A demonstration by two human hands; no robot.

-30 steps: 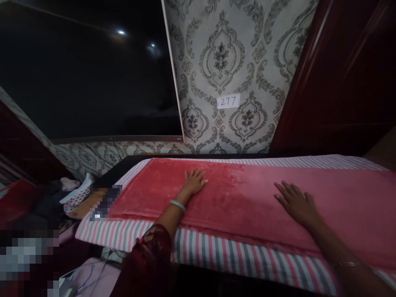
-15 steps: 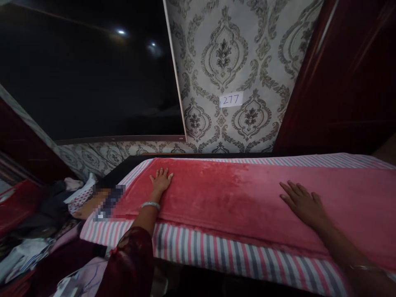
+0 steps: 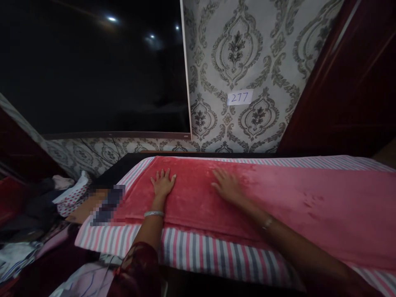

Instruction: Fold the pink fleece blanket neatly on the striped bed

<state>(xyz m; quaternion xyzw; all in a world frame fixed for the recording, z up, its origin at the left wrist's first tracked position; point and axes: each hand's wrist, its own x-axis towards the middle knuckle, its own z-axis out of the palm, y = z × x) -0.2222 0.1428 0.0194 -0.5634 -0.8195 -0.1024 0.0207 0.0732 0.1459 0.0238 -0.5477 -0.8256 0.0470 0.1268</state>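
Pink fleece blanket (image 3: 278, 198) lay flat over the striped sheet (image 3: 204, 253) as we pressed our left hand (image 3: 163, 183) and right hand (image 3: 227, 185), fingers spread, palms down, near its left end, below the patterned wallpaper (image 3: 262, 62).

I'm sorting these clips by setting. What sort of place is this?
Probably a room in a home. A large dark TV hangs on ornate wallpaper, a pile of clothes lies at the left, and both hands press flat on a red blanket over a striped cloth.
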